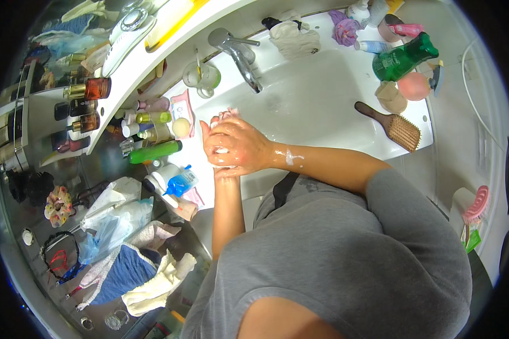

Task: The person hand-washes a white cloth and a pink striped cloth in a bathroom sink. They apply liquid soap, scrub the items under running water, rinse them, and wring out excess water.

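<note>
My right hand [241, 146] lies over my left hand [206, 134], its fingers wrapped around it, above the left end of a white washbasin [322, 110]. Both hands look wet and soapy. White material shows between the fingers, and a crumpled pinkish-white bit [229, 113] pokes out beyond them; whether it is cloth or foam I cannot tell. Most of my left hand is hidden. White foam [292, 157] marks my right forearm near the wrist. Beyond the hands stands a chrome faucet [241, 59], with no water visibly running.
A wooden hairbrush [403, 131], a green bottle [403, 59] and a pink ball-shaped item [413, 86] are on the basin's right side. White fabric [295, 38] lies at the back rim. Left are a glass mug [201, 78], a green tube [156, 151], a blue pouch [181, 183] and crumpled cloths [127, 271].
</note>
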Demonstrator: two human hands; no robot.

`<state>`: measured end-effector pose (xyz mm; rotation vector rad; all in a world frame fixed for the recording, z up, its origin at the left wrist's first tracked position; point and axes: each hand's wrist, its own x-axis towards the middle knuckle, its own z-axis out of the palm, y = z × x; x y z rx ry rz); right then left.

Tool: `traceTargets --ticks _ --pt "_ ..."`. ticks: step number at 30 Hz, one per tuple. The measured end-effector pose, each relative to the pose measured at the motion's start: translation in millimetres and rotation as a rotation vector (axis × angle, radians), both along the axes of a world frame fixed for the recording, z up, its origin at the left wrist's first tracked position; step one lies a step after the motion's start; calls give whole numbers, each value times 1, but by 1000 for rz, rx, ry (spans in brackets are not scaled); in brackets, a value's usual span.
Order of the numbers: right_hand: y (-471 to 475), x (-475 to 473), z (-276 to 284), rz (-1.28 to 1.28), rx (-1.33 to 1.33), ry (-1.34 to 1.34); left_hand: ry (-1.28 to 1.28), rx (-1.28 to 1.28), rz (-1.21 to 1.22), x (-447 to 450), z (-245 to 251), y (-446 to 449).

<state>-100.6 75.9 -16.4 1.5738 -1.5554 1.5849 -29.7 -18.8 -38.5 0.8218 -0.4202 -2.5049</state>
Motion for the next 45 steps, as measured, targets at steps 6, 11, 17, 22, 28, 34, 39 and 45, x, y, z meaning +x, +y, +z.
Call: traceTargets --ticks 6,11,17,22,28,34,39,45 --pt "-9 -5 -14 72 85 108 70 211 -217 -12 7 -11" --pt "-9 -8 -4 88 118 90 123 417 -574 -27 0 -25" --pt "-5 -9 -11 224 177 -5 -29 38 -697 -39 -9 -23" --pt "-3 -12 -14 211 121 -111 -219 51 -810 -41 -5 -32" --pt "4 -41 -37 190 212 -337 -143 -87 -476 -20 -21 -21" --pt "56 -88 -23 107 388 -689 -15 66 -195 -10 -5 -22" --pt "81 -86 -28 134 364 -897 106 56 -67 -5 22 -20" --pt "91 -71 2 212 337 -1117 275 4 -16 4 36 -27"
